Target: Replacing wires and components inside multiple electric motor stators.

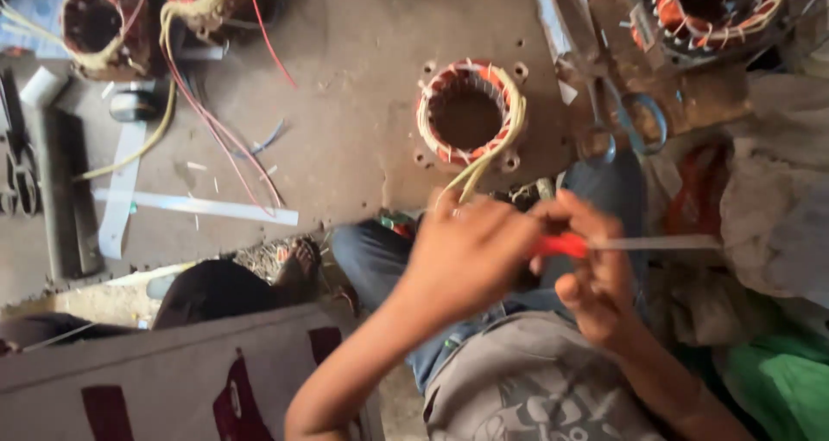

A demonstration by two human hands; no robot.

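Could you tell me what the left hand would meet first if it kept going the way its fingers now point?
Probably the right hand: the left hand points right, toward the red-handled tool held between them. Depth is hard to judge in this blurred view.

**Red tube and white strip held between two hands**

A short red tube lies level between the person's hands, its left end hidden behind the left hand's fingers. A thin white strip runs out of its right end, straight and flat, pointing right across the lap. The picture is blurred, so the exact join of tube and strip cannot be told. Both hang above blue trousers, just below the workbench edge.
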